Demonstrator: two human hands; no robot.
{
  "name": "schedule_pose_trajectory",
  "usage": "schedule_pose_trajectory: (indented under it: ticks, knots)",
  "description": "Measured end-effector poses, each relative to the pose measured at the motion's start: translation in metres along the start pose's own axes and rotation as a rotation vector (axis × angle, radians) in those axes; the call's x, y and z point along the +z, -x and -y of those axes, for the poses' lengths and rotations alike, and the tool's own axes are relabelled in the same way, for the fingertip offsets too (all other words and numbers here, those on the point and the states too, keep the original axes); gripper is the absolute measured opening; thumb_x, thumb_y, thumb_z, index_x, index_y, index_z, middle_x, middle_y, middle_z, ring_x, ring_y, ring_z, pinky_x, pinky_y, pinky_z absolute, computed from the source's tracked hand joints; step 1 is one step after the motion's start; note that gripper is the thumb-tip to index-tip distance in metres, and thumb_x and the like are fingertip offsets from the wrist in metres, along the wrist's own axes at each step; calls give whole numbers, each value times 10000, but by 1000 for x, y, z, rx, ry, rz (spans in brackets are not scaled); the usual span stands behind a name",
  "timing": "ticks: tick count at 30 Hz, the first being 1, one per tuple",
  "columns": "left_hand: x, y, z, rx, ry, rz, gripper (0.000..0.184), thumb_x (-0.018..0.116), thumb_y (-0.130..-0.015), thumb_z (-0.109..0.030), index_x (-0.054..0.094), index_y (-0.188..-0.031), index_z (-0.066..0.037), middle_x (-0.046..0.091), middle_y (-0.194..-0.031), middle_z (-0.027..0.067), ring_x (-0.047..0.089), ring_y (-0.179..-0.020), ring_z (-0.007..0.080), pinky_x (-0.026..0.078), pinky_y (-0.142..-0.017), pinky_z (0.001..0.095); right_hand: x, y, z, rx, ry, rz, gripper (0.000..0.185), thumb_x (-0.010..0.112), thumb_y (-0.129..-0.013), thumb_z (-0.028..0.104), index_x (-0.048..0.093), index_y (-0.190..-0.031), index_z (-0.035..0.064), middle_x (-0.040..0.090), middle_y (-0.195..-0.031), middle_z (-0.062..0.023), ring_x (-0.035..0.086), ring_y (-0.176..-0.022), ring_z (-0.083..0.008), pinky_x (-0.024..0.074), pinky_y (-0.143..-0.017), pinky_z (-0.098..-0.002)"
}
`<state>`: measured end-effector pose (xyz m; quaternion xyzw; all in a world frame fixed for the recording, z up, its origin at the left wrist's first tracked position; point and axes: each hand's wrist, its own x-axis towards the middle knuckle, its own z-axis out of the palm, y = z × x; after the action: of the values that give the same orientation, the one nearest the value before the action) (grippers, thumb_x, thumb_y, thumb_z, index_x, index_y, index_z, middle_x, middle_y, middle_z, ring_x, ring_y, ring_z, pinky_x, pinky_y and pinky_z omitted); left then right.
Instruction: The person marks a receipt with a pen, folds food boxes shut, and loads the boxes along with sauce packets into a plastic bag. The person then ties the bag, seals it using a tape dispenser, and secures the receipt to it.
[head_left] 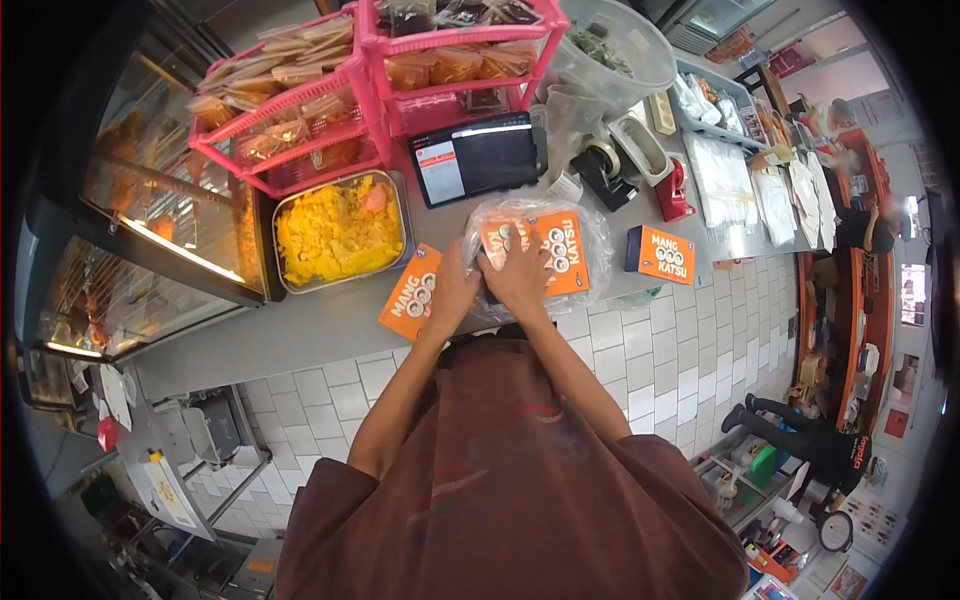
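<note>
A clear plastic bag (598, 232) lies on the counter with orange "Mang Katsu" boxes (572, 262) inside it. My left hand (456, 288) is closed at the bag's left edge, its fingertips partly hidden. Beside it my right hand (516, 276) reaches over the front of the bag, with its fingers curled around an orange box there. Left of my hands, a loose orange box (409, 300) lies tilted, partly behind my left wrist. Another orange box (662, 256) stands apart on the right, near the counter's front edge.
A metal tray of yellow food (335, 235) sits at left beside a lit glass display case (165, 200). Behind are pink baskets (300, 110) of packets and a tablet (473, 160). Tape dispensers (603, 172) and plastic bags (722, 185) are at right. Another person (835, 445) stands far right.
</note>
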<state>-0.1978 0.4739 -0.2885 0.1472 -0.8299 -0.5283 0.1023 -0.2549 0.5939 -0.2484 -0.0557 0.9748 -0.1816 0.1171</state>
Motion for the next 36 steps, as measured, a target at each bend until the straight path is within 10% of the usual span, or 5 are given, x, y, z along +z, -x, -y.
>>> schedule_pose_trajectory:
  ticks: [7, 10, 17, 31, 36]
  knots:
    - [-25, 22, 12, -208, 396, -14, 583, 715, -821, -138, 497, -1345, -4, 600, -1227, 222, 581, -1146, 388, 463, -972, 441, 61, 6, -34, -237, 160, -190, 728, 571, -925, 415, 350, -1548, 111, 243, -1588, -292, 168, -1480, -491, 277, -1033, -704]
    - [-48, 34, 25, 262, -393, -194, 738, 783, -776, -222, 465, -1413, -26, 542, -1317, 214, 513, -1224, 371, 416, -1013, 485, 48, 4, -45, -273, 206, -27, 733, 552, -934, 398, 318, -1555, 85, 226, -1593, -296, 149, -1484, -504, 244, -1033, -742]
    - [-72, 74, 17, -174, -565, 66, 1216, 897, -566, -244, 237, -1584, -165, 352, -1483, 229, 401, -1324, 414, 321, -1075, 548, -10, 15, -52, -215, -564, -225, 327, 625, -947, 142, 578, -1246, 18, 594, -1247, -181, 552, -1191, -318, 452, -973, -406]
    - [-75, 56, -113, -120, 527, 182, 921, 779, -820, -374, 298, -1536, -53, 247, -1602, 211, 357, -1437, 373, 399, -1070, 488, -99, 58, -35, -54, -1020, 340, 749, 496, -1042, 332, 57, -1584, 57, 350, -1512, -183, 405, -1385, -286, 335, -1148, -385]
    - [-6, 34, -32, -150, -104, -159, 639, 709, -886, -244, 425, -1412, -19, 529, -1327, 226, 598, -1149, 348, 492, -932, 399, -98, -4, -106, 17, -1026, 609, 726, 464, -1037, 339, 122, -1581, 1, 349, -1542, -172, 386, -1400, -262, 291, -1166, -360]
